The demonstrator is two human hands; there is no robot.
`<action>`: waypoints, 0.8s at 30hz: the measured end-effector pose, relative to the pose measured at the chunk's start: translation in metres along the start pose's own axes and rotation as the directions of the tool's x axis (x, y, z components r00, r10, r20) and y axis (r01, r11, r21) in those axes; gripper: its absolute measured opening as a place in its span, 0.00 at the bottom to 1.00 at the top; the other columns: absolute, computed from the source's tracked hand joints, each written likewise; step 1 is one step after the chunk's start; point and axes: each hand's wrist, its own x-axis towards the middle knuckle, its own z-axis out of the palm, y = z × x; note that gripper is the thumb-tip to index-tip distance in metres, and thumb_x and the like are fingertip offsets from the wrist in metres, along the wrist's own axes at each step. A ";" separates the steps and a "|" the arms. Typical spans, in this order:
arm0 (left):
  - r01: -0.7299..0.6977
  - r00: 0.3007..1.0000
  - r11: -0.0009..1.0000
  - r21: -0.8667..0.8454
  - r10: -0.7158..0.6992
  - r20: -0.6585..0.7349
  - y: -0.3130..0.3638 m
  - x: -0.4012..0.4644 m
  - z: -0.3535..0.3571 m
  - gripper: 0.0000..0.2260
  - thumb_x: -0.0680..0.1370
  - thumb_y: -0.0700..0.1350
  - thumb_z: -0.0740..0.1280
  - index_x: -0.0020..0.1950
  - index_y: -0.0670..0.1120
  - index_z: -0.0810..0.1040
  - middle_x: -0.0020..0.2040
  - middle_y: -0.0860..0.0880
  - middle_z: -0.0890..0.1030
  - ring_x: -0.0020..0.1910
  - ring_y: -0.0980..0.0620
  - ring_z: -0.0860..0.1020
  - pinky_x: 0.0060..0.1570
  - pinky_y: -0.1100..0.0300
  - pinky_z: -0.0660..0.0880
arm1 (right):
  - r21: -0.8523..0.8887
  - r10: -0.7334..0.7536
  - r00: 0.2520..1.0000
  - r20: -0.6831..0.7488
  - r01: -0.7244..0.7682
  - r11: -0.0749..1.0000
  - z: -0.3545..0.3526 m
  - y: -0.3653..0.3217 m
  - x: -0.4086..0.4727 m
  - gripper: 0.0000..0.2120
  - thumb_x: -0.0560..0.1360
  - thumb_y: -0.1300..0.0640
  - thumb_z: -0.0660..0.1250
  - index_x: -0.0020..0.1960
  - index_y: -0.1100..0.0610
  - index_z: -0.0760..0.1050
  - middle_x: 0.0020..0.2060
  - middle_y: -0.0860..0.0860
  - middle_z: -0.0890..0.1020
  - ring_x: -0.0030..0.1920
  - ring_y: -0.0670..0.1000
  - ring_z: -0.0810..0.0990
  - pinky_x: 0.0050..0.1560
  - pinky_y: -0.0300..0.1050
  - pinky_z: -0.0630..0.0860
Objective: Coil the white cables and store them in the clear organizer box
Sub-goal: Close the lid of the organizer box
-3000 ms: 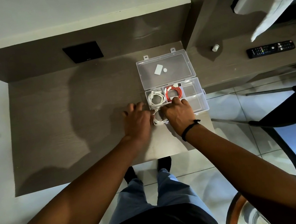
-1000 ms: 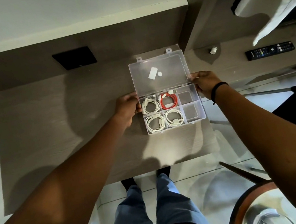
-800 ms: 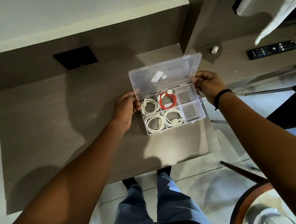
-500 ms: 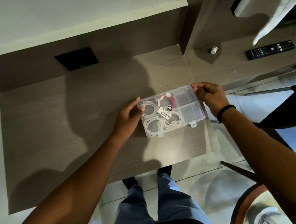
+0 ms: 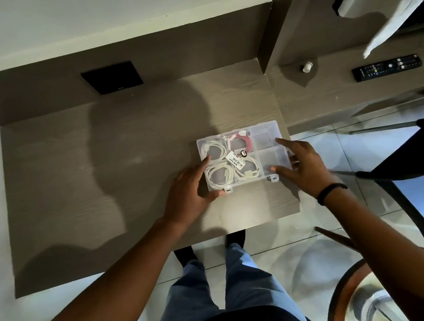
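Observation:
The clear organizer box lies on the grey wooden desk near its right front corner, lid down. Through the lid I see three coiled white cables in the left compartments and a red coiled cable at the top middle. The two right compartments look empty. My left hand rests at the box's left front corner, forefinger on the lid. My right hand presses spread fingers on the lid's right side. Two white latches stick out at the front edge.
A black remote and a small white cap lie on the lower shelf to the right. A black wall plate sits behind the desk. A dark chair stands at the right, a round stool at bottom right.
Both hands left the cables in the box, took the raised lid by its sides and swung it down. They now lie on the closed lid, nearer the front.

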 end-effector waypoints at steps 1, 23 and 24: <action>0.033 0.999 0.998 -0.053 -0.035 -0.029 0.001 -0.005 0.003 0.41 0.70 0.61 0.77 0.80 0.55 0.65 0.68 0.48 0.80 0.65 0.46 0.78 0.65 0.51 0.75 | 0.017 0.018 1.000 -0.008 -0.018 1.000 0.004 0.003 -0.007 0.36 0.69 0.42 0.77 0.73 0.43 0.68 0.66 0.55 0.73 0.56 0.53 0.78 0.59 0.47 0.78; 0.098 0.939 0.994 -0.051 -0.110 -0.326 0.024 -0.031 0.042 0.19 0.71 0.50 0.81 0.53 0.40 0.82 0.51 0.43 0.87 0.48 0.45 0.85 0.44 0.50 0.84 | -0.121 -0.213 0.950 -0.229 0.189 0.974 0.040 0.037 -0.030 0.26 0.75 0.39 0.67 0.68 0.51 0.74 0.57 0.57 0.83 0.53 0.57 0.82 0.53 0.47 0.78; 0.090 0.940 0.995 -0.036 -0.097 -0.328 0.023 -0.030 0.043 0.19 0.71 0.50 0.81 0.53 0.40 0.82 0.51 0.43 0.87 0.47 0.45 0.85 0.43 0.50 0.84 | -0.143 -0.238 0.942 -0.235 0.208 0.968 0.041 0.040 -0.029 0.26 0.75 0.40 0.68 0.68 0.52 0.75 0.56 0.58 0.83 0.53 0.57 0.81 0.52 0.48 0.79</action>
